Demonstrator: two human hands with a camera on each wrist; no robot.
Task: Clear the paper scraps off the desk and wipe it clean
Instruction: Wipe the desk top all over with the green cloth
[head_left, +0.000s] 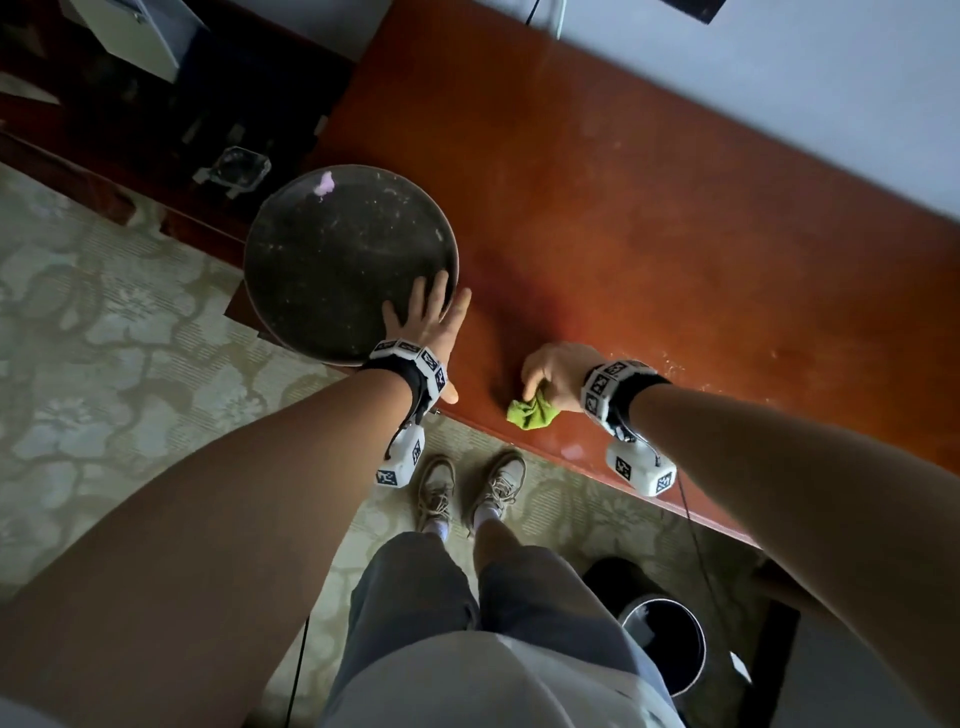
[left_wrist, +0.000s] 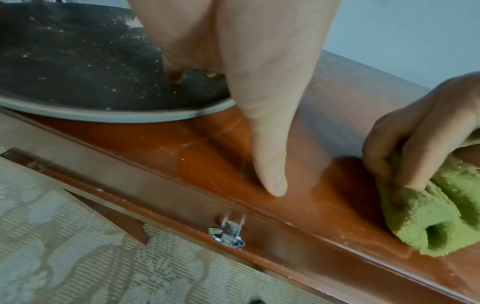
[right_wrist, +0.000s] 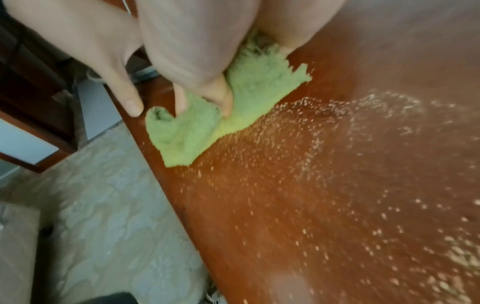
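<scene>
Seen from the head camera, a person stands at a red-brown desk (head_left: 649, 218). The left hand (head_left: 426, 322) lies flat, fingers straight and spread, on the near rim of a round dark tray (head_left: 343, 260) at the desk's left end, which carries a small pink scrap (head_left: 325, 183) on its far side. Right of the tray, at the desk's near edge, the right hand (head_left: 558, 371) grips a bunched green cloth (head_left: 532, 411).

The left wrist view shows the straight thumb (left_wrist: 270, 164) touching the desk just beside the tray, above a metal drawer pull (left_wrist: 227, 236).

In the right wrist view, curled fingers (right_wrist: 223, 98) clamp the cloth against the desk, with pale crumbs (right_wrist: 324, 144) scattered well beyond it.
</scene>
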